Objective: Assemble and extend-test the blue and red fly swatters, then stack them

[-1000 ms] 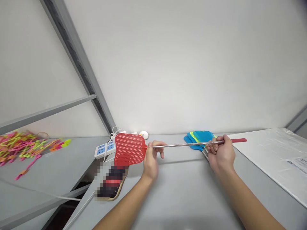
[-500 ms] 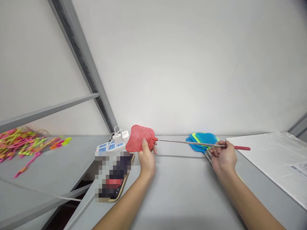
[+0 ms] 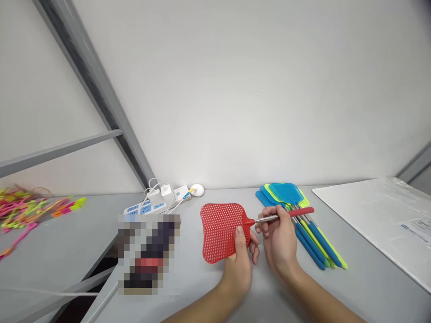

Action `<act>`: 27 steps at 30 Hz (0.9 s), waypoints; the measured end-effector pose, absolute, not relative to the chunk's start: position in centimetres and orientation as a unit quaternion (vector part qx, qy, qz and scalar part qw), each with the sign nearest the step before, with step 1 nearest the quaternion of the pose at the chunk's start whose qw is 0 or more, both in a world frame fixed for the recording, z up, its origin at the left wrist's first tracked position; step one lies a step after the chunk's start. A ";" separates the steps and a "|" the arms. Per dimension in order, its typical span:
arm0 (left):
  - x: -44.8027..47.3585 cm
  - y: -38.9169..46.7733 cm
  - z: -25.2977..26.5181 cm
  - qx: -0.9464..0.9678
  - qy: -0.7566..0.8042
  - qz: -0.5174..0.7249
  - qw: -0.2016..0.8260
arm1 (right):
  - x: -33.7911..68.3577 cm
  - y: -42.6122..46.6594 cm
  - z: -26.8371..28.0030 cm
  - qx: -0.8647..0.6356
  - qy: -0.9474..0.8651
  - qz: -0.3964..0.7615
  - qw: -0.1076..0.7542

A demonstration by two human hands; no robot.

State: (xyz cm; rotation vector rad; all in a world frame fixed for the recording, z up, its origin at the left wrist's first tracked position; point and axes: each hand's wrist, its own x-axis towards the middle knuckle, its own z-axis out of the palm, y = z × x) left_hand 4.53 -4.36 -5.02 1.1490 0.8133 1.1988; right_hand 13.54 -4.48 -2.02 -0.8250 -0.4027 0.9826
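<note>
A red fly swatter (image 3: 222, 231) with a perforated head and a telescopic metal rod is held level above the table. My left hand (image 3: 240, 264) grips the base of its head, thumb on top and fingers underneath. My right hand (image 3: 279, 237) is closed around the rod near the red handle (image 3: 305, 211). The rod shows only a short length between the head and my right hand. Just beyond my right hand lies a stack of blue and yellow-green fly swatters (image 3: 286, 193), their handles (image 3: 319, 244) pointing toward me.
A power strip (image 3: 144, 208) with white plugs and a round white object (image 3: 197, 190) stand by the wall. A pixelated item (image 3: 148, 260) lies at left. Colourful strappy pieces (image 3: 37, 211) lie on the left table. A white wrapped panel (image 3: 377, 215) is at right.
The swatter's rod has shortened, with my hands now close together. The red head has come nearer and to the right. More of the stacked swatters' handles show.
</note>
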 end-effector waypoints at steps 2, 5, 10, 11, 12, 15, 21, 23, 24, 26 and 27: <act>4.2 -4.1 -4.6 0.526 0.346 0.523 0.575 | 13.4 -4.5 -2.1 -0.375 -0.214 0.480 0.764; 2.9 -2.3 -3.9 0.531 0.355 0.562 0.526 | 14.2 -4.0 -2.2 -0.402 -0.311 0.487 0.710; 0.4 1.9 -3.1 0.461 0.387 0.646 0.470 | 18.4 -2.6 -2.1 -0.468 -0.418 0.437 0.645; 0.0 2.5 -3.0 0.450 0.391 0.660 0.457 | 19.3 -2.4 -2.0 -0.476 -0.445 0.433 0.623; -0.3 3.0 -2.9 0.445 0.394 0.670 0.446 | 20.0 -2.4 -1.9 -0.485 -0.477 0.432 0.592; -0.6 3.5 -2.8 0.464 0.391 0.671 0.425 | 20.3 -2.7 -2.0 -0.492 -0.568 0.432 0.498; 0.8 1.1 -3.2 0.649 0.324 0.531 0.437 | 16.1 -2.6 -5.0 -0.483 -0.614 0.405 0.475; 1.2 0.3 -3.5 0.696 0.304 0.495 0.422 | 15.7 -1.8 -6.0 -0.495 -0.588 0.387 0.509; 1.3 -0.1 -3.6 0.720 0.294 0.479 0.408 | 15.9 -1.4 -6.4 -0.503 -0.570 0.379 0.528; 1.4 -0.6 -4.1 0.770 0.272 0.436 0.377 | 16.8 -0.4 -6.8 -0.520 -0.537 0.367 0.554; 1.4 -0.8 -4.3 0.795 0.262 0.411 0.362 | 17.3 0.0 -6.9 -0.528 -0.523 0.365 0.560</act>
